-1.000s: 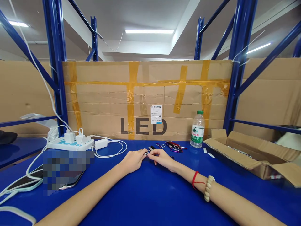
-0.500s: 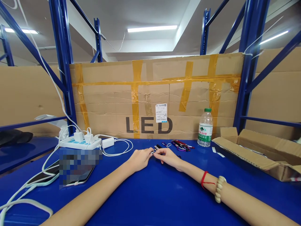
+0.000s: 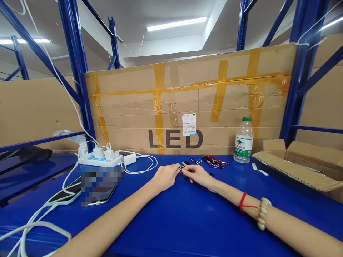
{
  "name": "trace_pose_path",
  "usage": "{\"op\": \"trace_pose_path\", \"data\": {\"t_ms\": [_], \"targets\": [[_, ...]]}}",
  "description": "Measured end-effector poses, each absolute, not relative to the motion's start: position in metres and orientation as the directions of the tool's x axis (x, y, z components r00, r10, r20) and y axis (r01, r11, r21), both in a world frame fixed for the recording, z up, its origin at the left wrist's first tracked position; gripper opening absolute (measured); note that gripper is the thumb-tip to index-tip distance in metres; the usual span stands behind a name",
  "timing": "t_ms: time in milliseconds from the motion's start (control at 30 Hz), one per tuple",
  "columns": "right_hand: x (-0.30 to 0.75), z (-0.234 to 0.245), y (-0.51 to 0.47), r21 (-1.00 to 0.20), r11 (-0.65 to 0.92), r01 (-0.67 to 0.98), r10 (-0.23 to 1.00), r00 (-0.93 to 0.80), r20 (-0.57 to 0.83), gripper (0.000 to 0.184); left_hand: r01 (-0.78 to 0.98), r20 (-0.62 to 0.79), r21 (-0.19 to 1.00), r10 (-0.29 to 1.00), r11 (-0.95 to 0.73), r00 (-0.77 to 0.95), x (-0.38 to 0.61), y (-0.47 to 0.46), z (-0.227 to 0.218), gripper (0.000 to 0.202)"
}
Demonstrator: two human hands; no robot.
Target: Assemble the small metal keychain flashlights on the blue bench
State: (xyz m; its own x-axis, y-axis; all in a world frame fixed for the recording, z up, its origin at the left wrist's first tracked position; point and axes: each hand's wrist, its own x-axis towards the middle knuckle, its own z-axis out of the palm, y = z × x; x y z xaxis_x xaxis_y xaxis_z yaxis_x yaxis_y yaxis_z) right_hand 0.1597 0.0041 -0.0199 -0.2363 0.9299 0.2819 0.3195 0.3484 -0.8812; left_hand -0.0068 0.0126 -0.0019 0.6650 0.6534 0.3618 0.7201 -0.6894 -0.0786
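Note:
Both hands meet over the blue tabletop, fingertips close together on a small silvery metal piece (image 3: 180, 168), too small and covered to name. My left hand (image 3: 166, 177) is closed on its left side, fingers pressed together. From the right, my right hand (image 3: 198, 175) pinches at the same piece with thumb and index finger. Just behind the fingertips shows a dark stick-like thing (image 3: 185, 163), partly hidden by my right hand. Beyond lie a small carabiner clip (image 3: 198, 161) and a pile of red, black and purple carabiners and slim items (image 3: 214, 161).
A plastic bottle (image 3: 243, 141) stands at back right, beside an open cardboard box (image 3: 300, 171). On the left are a power strip (image 3: 100, 159) with chargers, white cables (image 3: 146, 166) and phones (image 3: 100, 198). A large cardboard panel (image 3: 128, 117) closes off the back.
The whole view has shifted and tilted slightly, so the scene sits further right. My hands stay together at the small metal piece, with little change in their grip.

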Motion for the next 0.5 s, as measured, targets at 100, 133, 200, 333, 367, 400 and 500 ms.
{"op": "trace_pose_path", "data": {"t_ms": [100, 133, 200, 333, 367, 400, 500], "targets": [[0.1593, -0.0197, 0.0036, -0.869, 0.358, 0.341, 0.930, -0.211, 0.301, 0.030, 0.728, 0.379, -0.094, 0.652, -0.679, 0.657, -0.0070, 0.0143, -0.0035, 0.025], [0.1591, -0.0196, 0.0033, -0.870, 0.354, 0.343, 0.933, -0.200, 0.301, 0.030, 0.730, 0.383, -0.099, 0.651, -0.676, 0.655, -0.0072, 0.0147, -0.0039, 0.025], [0.1588, -0.0196, 0.0028, -0.877, 0.340, 0.340, 0.939, -0.176, 0.295, 0.031, 0.733, 0.392, -0.109, 0.648, -0.672, 0.653, -0.0076, 0.0150, -0.0043, 0.026], [0.1586, -0.0204, 0.0028, -0.879, 0.325, 0.350, 0.946, -0.138, 0.295, 0.031, 0.727, 0.408, -0.125, 0.633, -0.675, 0.657, -0.0081, 0.0142, -0.0041, 0.027], [0.1586, -0.0207, 0.0030, -0.878, 0.321, 0.355, 0.947, -0.132, 0.293, 0.031, 0.725, 0.410, -0.126, 0.630, -0.677, 0.659, -0.0082, 0.0142, -0.0041, 0.027], [0.1586, -0.0209, 0.0032, -0.879, 0.315, 0.358, 0.949, -0.126, 0.289, 0.032, 0.723, 0.412, -0.127, 0.626, -0.679, 0.661, -0.0082, 0.0143, -0.0042, 0.027], [0.1581, -0.0201, 0.0028, -0.889, 0.291, 0.354, 0.957, -0.109, 0.270, 0.036, 0.713, 0.415, -0.135, 0.614, -0.688, 0.671, -0.0083, 0.0153, -0.0055, 0.026]]}}
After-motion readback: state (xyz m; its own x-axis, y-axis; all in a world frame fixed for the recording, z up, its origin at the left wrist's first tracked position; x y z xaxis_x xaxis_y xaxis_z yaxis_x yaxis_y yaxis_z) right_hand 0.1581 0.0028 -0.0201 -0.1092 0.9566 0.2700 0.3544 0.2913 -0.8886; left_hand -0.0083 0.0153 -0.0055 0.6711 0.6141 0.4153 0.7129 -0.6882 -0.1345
